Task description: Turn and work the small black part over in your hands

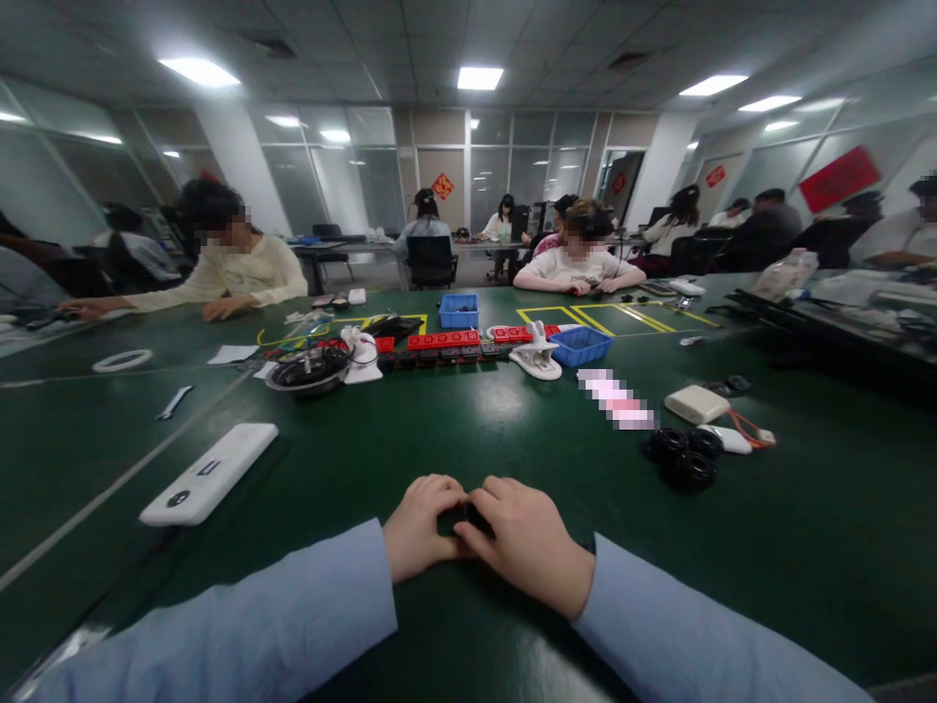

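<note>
Close together over the front of the green table, my left hand [425, 522] and my right hand [527, 537] meet at the fingertips. Between their curled fingers is a small black object [469, 514]. Most of it is covered by the fingers, so its kind cannot be made out. Both hands are closed around it. To the right of my right hand lies a cluster of several black ring-shaped pieces [688, 457]. A long white device [209, 475] with a small dark panel and a round dark spot rests left of my left hand.
Across the table's middle stand red and black socket-like blocks [443, 340], blue bins [459, 310], a white clamp [538, 353] and a round black wheel-like part [307, 366]. A beige box [695, 403] sits at right. Two people [245, 264] work across the table.
</note>
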### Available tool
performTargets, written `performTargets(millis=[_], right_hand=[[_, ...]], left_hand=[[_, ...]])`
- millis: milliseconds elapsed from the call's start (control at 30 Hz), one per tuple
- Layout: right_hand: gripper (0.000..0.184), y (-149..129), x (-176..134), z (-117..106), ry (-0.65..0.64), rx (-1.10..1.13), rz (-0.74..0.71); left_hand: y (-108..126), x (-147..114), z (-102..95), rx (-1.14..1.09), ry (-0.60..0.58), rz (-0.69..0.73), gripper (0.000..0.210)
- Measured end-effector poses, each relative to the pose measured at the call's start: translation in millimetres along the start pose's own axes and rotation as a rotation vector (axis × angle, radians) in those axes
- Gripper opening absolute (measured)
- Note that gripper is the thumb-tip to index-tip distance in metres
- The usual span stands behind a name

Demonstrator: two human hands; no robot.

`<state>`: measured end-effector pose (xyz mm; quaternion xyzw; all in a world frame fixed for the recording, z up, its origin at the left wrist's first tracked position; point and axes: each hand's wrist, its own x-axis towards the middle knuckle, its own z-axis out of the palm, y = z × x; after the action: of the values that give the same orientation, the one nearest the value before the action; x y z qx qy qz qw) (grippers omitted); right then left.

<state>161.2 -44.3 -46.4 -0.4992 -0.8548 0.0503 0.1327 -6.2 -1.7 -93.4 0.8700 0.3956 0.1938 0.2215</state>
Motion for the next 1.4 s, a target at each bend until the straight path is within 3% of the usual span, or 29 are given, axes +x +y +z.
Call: performTargets(millis=[100,400,667,833,1033,1167,1400], right_hand=[[0.02,2.2,-4.4,-1.4,0.008,0.049,-0.08],[0.037,12.2,-5.0,4.2,0.044,0.363,-0.257],[0.038,10.2,-0.1,24.0,0.168,0.533,-0.193],[0.036,8.5,-0.5,31.0,0.258,0.533,-0.235],[0.033,7.2,-3.3,28.6,0.234,0.438,-0.232],[0.04,9.5,-3.8,26.7,0.181,0.407,-0.195],[0.039,14.5,-7.3,15.0,0.354,0.541,-0.163]], left_hand=[[-0.5,0.0,0.6,0.008,0.003,0.001,0.028],[-1.1,1.9,-1.8,0.06,-0.024,0.017,0.034],[-1.5,1.9,0.7,0.071,0.003,0.037,0.033],[-1.4,1.4,0.5,0.064,0.017,0.055,0.036],[-0.8,1.6,1.1,0.073,0.03,0.055,0.035],[-3.7,2.1,2.7,0.072,0.038,0.059,0.036],[-6.3,1.4,2.0,0.04,0.02,0.06,0.051]])
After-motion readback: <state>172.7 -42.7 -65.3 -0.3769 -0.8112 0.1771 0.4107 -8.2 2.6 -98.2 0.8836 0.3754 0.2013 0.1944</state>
